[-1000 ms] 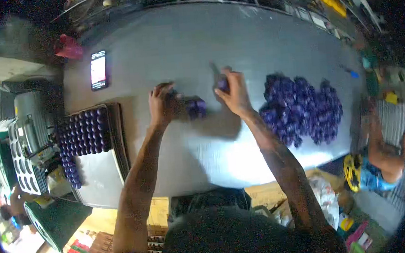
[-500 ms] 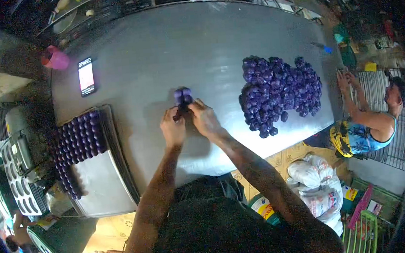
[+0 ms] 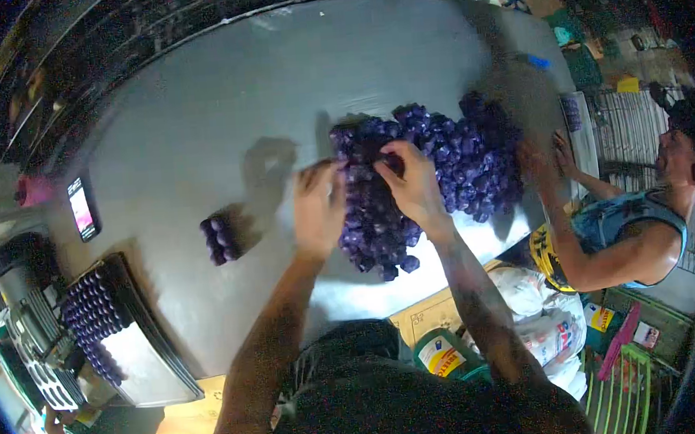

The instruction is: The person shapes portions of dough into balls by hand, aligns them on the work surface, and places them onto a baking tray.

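A pile of dark purple, shiny lumps (image 3: 465,155) lies on the grey metal table (image 3: 216,105). My right hand (image 3: 417,185) reaches over the left part of the pile, thumb and fingers closed around a purple lump (image 3: 393,163). Beside the pile's left edge is my left hand (image 3: 320,207), smeared by motion; its fingertips meet the lumps, and I cannot make out whether they grip one. Farther left, a small cluster of smooth purple balls (image 3: 219,241) sits by itself on the table.
At lower left, rows of purple balls (image 3: 94,314) cover part of a metal tray (image 3: 151,363). A phone (image 3: 82,209) lies near the left edge. On the right a co-worker (image 3: 610,229) leans with arms over the table end. White sacks (image 3: 548,324) stand below the table.
Both hands have moved right, from the table's middle to the pile. The small cluster they were handling now rests on the table. My view has shifted, and the co-worker's arms reach closer to the pile.
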Demonstrator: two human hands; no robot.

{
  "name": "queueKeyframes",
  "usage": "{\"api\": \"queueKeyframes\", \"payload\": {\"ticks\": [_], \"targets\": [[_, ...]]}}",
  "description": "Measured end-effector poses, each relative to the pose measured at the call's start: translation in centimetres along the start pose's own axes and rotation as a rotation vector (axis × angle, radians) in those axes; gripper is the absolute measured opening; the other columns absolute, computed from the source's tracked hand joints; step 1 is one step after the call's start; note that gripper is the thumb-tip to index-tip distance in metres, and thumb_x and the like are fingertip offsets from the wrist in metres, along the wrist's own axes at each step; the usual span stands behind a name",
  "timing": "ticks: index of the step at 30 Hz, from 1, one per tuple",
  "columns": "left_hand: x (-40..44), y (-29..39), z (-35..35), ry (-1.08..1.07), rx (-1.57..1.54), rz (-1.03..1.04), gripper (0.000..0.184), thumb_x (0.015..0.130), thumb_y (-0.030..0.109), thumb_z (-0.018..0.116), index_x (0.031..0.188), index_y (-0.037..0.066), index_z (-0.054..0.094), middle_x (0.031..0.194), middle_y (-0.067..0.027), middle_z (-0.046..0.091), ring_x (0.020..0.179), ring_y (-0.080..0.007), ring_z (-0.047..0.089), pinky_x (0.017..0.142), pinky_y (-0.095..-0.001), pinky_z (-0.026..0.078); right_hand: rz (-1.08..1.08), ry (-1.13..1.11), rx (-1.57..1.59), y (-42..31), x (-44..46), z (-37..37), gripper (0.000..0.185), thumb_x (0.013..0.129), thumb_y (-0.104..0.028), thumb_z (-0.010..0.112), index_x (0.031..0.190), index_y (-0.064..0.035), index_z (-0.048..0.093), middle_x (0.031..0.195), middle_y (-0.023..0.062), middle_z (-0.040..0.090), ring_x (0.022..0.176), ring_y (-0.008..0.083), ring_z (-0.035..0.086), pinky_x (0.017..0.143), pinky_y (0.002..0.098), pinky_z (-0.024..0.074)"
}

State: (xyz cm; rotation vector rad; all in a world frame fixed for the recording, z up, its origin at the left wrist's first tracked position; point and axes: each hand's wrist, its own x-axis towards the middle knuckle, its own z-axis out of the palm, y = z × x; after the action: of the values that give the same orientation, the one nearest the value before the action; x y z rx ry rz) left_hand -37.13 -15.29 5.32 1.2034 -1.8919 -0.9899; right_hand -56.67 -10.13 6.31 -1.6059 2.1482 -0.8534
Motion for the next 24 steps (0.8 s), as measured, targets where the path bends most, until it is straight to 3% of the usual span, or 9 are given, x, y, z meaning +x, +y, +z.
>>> {"api": "queueKeyframes", "payload": {"ticks": [3,5,7,12,13,17,19,21,24], "targets": [[4.1,-0.1,7.5,-0.007,0.218,0.242,0.023,0.096,0.015,0.066,0.118,0.011,0.071,0.115,-0.0177,0.069,0.11,-0.0395,0.064,0.089,-0.047,0.055,0.154,0.184,0.321,-2.1,-1.7,-3.4,0.026,0.091,-0.008,0.078,0.114,-0.0061,0.066,0.099,0.0035,0.064,0.084,0.0126,0.062,0.075,0.0268,0.0505],[5.7,-0.6,9.7,-0.291,0.357,0.134,0.023,0.096,0.017,0.066,0.118,0.011,0.071,0.114,-0.0179,0.07,0.107,-0.0406,0.067,0.09,-0.048,0.055,0.285,0.219,0.748,-1.8,-3.7,-2.6,0.021,0.093,-0.014,0.077,0.107,-0.0044,0.064,0.09,-0.0014,0.063,0.08,0.0093,0.055,0.072,0.0262,0.0457],[6.7,-0.5,7.4,-0.272,0.021,-0.011,0.024,0.094,0.014,0.071,0.117,0.01,0.07,0.113,-0.0165,0.071,0.103,-0.0349,0.07,0.088,-0.0441,0.057,0.359,0.137,0.75,-2.0,-6.7,-2.0,0.017,0.095,-0.014,0.076,0.103,-0.0052,0.064,0.085,-0.0033,0.062,0.077,0.0083,0.053,0.069,0.0257,0.0436],[-9.3,-9.2,-4.8,0.322,-0.266,-0.118,0.025,0.093,0.004,0.071,0.118,0.005,0.065,0.111,-0.0076,0.07,0.1,-0.0212,0.068,0.087,-0.0347,0.055,0.217,-0.165,0.309,-3.4,-16.8,3.3,0.016,0.099,-0.017,0.069,0.106,-0.0044,0.061,0.088,0.0055,0.063,0.077,0.0122,0.056,0.069,0.0288,0.0459],[-15.2,-10.2,-7.9,0.351,-0.453,-0.435,0.034,0.093,-0.001,0.068,0.125,0.004,0.058,0.111,-0.0072,0.066,0.104,-0.0195,0.066,0.089,-0.0339,0.055,0.125,-0.14,0.242,-4.2,-19.4,5.2,0.014,0.101,-0.014,0.066,0.108,-0.0034,0.06,0.09,0.005,0.062,0.079,0.0109,0.056,0.072,0.026,0.0462],[-36.0,-17.8,-20.2,0.039,0.27,-0.614,0.051,0.099,0.008,0.052,0.15,0.004,0.042,0.152,-0.0243,0.041,0.142,-0.043,0.038,0.115,-0.0554,0.038,-0.069,-0.332,0.16,-1.3,-29.2,11.3,0.024,0.102,-0.02,0.061,0.118,-0.003,0.059,0.107,0.0098,0.063,0.097,0.0199,0.06,0.082,0.0349,0.0499],[-38.4,-16.7,-25.7,-0.278,0.651,-0.61,0.054,0.099,0.009,0.051,0.151,0.003,0.039,0.159,-0.0277,0.033,0.148,-0.0485,0.029,0.119,-0.0595,0.031,-0.372,-0.352,-0.35,-2.4,-29.3,11.2,0.026,0.101,-0.018,0.057,0.122,-0.003,0.059,0.119,0.0132,0.059,0.109,0.0288,0.057,0.09,0.0441,0.0485],[-40.8,-24.5,-26.0,0.057,0.983,-0.303,0.047,0.096,0.02,0.059,0.138,0.002,0.05,0.136,-0.0239,0.05,0.13,-0.0511,0.043,0.117,-0.0655,0.025,-0.436,-0.369,-0.526,-6.6,-26.9,10.6,0.027,0.1,-0.015,0.053,0.124,-0.0033,0.058,0.127,0.0171,0.056,0.118,0.0381,0.052,0.095,0.0537,0.0454],[-31.5,-23.9,-26.5,0.197,0.805,-0.26,0.056,0.091,0.024,0.065,0.141,0.004,0.049,0.137,-0.0261,0.047,0.132,-0.0543,0.041,0.113,-0.0663,0.03,-0.374,-0.227,-0.349,-8.8,-20.7,14.3,0.03,0.095,-0.004,0.05,0.124,-0.0035,0.058,0.124,0.0227,0.056,0.117,0.0444,0.051,0.093,0.056,0.0435]]}}
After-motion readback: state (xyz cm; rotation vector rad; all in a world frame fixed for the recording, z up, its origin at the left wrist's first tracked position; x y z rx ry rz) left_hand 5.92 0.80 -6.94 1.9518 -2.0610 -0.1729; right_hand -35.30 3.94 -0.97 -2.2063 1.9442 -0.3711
